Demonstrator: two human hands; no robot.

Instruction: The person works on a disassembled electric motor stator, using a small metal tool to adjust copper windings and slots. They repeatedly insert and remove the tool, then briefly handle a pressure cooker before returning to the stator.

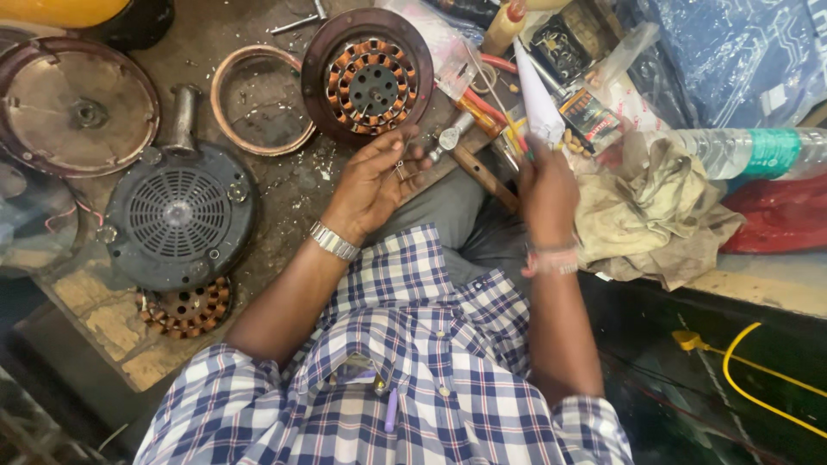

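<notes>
Screws, or some such tiny metal bits (399,166), lie loose in the cupped palm of the left hand (375,181), whose grip is half curled and apart, clamped on nothing, held over the dusty desk (284,185) just below the copper-wound stator (369,79). One tilt of that palm and they could roll off among the grime and wire scraps, where I'd judge them hard to find again.

Left of it all sit a round brown motor cover (73,103), a dark vented housing (179,215) and a smaller winding (189,310) at the desk's edge; that one looks near enough the edge to be knocked off by an elbow.

Further right, the right hand (544,191) has its grip together on a white paper cone (538,103) and what seems a thin tool; I cannot tell exactly how. Beside it a crumpled rag (646,220) and a plastic water bottle (749,151) lie close, and a nudge could send the bottle rolling.
</notes>
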